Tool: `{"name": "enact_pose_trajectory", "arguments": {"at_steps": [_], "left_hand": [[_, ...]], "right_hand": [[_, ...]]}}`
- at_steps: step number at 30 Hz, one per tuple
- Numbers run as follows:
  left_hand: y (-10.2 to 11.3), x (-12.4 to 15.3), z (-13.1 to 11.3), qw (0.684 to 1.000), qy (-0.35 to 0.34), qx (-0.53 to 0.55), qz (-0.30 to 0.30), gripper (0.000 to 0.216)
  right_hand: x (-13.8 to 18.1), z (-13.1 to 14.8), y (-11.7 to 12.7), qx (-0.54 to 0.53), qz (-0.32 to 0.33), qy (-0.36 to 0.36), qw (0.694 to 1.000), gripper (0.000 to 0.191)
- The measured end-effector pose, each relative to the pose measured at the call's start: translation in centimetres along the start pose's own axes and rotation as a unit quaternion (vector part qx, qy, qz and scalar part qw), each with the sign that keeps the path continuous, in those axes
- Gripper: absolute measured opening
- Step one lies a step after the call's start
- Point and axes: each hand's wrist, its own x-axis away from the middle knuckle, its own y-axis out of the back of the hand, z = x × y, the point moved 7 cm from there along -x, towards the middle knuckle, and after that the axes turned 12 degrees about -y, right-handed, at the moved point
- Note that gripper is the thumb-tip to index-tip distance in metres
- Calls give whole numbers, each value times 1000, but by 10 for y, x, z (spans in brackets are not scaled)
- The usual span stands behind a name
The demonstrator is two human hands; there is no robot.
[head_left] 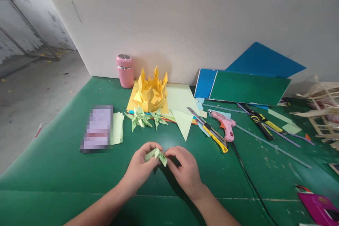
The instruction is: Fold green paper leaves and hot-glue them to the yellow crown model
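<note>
Between my hands, a little above the green table, is a folded piece of light green paper (156, 154). My left hand (141, 164) pinches it between thumb and fingers. At its right end the fingers of my right hand (184, 167) are closed on the paper's edge; the fingertips are partly hidden. Beyond my hands lie folded green paper stars (140, 117) with pointed petals. Behind them a yellow folded-paper crown shape (152, 93) stands on yellow and pale green sheets (181, 97).
A pink flask (125, 72), a phone-like slab (97, 127) and green slips (118, 129) are left. Rightward lie a yellow utility knife (214, 134), a pink glue gun (224, 123) with its cord, pliers (261, 122), paper strips and leaning boards (249, 86). The green table (79, 180) meets a wall.
</note>
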Motion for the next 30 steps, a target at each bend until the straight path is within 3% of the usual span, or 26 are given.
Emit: {"name": "enact_pose_trajectory", "arguments": {"at_steps": [7,16,30], "left_hand": [[-2,1,0,999,2,25,27,20],[-1,1,1,1000,16,-5,12,28],[2,2,2,1000,6,-3,-26,16]], "right_hand": [[0,-2,-1,3,1,-12,1000,18],[-1,-1,1,-2,1,-16,1000,15],[0,5,0,-10,1,10,1000,17]]}}
